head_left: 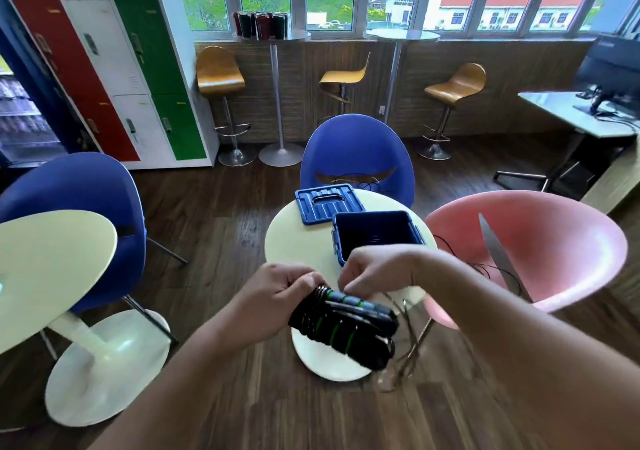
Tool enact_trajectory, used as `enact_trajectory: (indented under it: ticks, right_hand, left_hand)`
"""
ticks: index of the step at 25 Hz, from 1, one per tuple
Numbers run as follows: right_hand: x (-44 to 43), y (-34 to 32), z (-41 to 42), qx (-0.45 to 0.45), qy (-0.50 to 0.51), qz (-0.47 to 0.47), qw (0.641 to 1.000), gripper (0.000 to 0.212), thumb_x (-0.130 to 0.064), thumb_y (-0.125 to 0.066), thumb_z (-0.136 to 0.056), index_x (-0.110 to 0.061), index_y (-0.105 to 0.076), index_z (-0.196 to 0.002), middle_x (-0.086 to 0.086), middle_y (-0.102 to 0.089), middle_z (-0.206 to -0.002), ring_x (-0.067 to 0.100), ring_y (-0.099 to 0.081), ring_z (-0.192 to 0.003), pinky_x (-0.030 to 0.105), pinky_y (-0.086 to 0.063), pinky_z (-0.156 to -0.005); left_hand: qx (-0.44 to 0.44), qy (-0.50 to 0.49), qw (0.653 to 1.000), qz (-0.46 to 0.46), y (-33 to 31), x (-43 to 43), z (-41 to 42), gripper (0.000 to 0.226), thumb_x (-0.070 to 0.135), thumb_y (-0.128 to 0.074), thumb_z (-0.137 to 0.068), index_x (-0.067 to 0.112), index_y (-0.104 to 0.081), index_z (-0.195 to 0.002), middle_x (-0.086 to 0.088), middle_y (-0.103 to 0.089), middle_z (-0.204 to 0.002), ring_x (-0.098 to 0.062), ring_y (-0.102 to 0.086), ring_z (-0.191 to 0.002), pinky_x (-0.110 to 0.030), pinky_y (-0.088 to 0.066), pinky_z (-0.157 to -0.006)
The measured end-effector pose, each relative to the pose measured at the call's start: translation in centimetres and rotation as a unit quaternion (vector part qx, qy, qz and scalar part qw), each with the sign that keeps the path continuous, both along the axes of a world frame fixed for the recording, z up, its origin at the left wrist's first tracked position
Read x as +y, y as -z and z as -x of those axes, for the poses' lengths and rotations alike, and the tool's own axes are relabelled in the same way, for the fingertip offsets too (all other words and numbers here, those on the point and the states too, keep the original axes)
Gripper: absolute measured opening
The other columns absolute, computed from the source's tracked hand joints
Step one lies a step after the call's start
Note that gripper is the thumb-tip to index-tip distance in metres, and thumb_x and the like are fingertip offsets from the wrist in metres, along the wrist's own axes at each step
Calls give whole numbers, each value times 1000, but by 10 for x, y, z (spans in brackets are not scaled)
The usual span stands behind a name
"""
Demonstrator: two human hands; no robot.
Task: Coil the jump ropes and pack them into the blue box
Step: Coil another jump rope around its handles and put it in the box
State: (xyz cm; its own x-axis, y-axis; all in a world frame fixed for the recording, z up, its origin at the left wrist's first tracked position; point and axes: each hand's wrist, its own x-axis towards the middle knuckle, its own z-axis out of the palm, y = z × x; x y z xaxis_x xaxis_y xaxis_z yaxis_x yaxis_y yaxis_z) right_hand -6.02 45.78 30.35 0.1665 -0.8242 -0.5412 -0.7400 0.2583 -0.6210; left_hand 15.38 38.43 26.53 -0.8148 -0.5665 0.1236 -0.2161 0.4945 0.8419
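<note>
Step in hand: coiling. The cord is being wound around the paired handles of one jump rope (346, 328), and the packing has not yet begun.
Left hand (277, 294): fingers curled around the near end of the bundle, holding it in the air in front of the desk (291, 242).
Right hand (372, 269): fingertips bent down onto the top of the bundle. It seems to pinch the cord end there, though blur hides the detail.
Jump rope: black handles with green rings, cord wrapped tightly across them, held below and just in front of the blue box (377, 213).
Blue box: open on the desk, nothing visible inside; its lid (327, 204) lies beside it.
Loose cord (481, 266): thin black line lying on the pink chair (554, 242), probably another rope awaiting coiling.
Next move: probably tuck or secure the cord end so the wraps do not spring loose, then lift the bundle forward over the rim and lower it in.
</note>
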Motion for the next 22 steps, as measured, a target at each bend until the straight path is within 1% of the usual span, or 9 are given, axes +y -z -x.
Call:
enact_trajectory:
  ticks: [2,4,7,10,12,15,18,20,22]
  right_hand:
    - [-6,-29,2,97,-49,23,994,22,-37,-75,-77,-17,-72,-68,-9,-58,-62,6,-50,-59,27,-41,-61]
    - [-12,-52,6,174,-73,76,979,23,-40,-77,-78,-22,-70,-65,-10,-60,-61,7,-51,-58,28,-42,-61]
    - [-12,-61,-5,295,-123,182,930,31,-45,-74,-80,-27,-61,-59,-8,-59,-62,10,-53,-61,28,-44,-60]
    - [-6,-55,-19,341,-102,281,891,25,-51,-69,-81,-26,-69,-77,-5,-65,-75,20,-60,-73,32,-53,-67]
    - [1,-50,-22,363,-77,311,875,25,-54,-65,-83,-29,-70,-84,-5,-66,-80,23,-62,-77,32,-52,-67]
    - [13,-52,-28,365,-59,348,861,25,-53,-61,-89,-30,-71,-90,-7,-70,-89,21,-65,-84,30,-43,-66]
    - [31,-42,-50,357,-47,391,847,27,-46,-53,-94,-24,-67,-86,-3,-71,-89,24,-68,-81,34,-52,-68]
    - [43,-25,-63,336,12,391,857,29,-42,-45,-99,-23,-61,-84,-2,-69,-88,25,-68,-78,37,-54,-67]
    - [49,-3,-71,236,136,376,886,26,-39,-52,-97,-20,-62,-83,-2,-70,-83,20,-67,-74,38,-55,-68]
  left_hand:
    - [-41,27,998,30,2,1,-4,34,37,-49,-97,21,-77,-86,-3,-73,-77,-17,-68,-72,-36,-53,-67]
    - [-84,33,991,101,4,1,-7,35,38,-46,-98,23,-75,-86,5,-70,-79,-12,-65,-75,-38,-55,-71]
    - [-113,14,977,182,3,5,-6,44,47,-35,-97,24,-71,-88,8,-67,-83,-10,-61,-78,-40,-53,-74]
    - [-130,-3,965,230,0,11,-4,52,54,-27,-95,25,-71,-93,8,-66,-87,-12,-61,-80,-37,-52,-73]
    - [-145,-14,962,230,-1,12,-7,57,57,-23,-94,26,-71,-96,9,-65,-89,-13,-61,-81,-36,-52,-73]
    - [-186,-70,949,245,-2,14,-6,54,57,-25,-98,27,-70,-98,8,-63,-91,-16,-64,-85,-35,-52,-74]
    - [-198,-186,920,281,-3,13,2,42,47,-37,-105,23,-69,-90,4,-62,-88,-22,-65,-81,-36,-47,-69]
    - [-183,-234,907,298,-2,8,4,42,45,-39,-105,21,-68,-86,3,-60,-85,-24,-65,-77,-35,-43,-64]
    - [-152,-258,904,306,2,5,5,43,45,-37,-104,21,-67,-84,4,-58,-82,-24,-63,-72,-33,-39,-60]
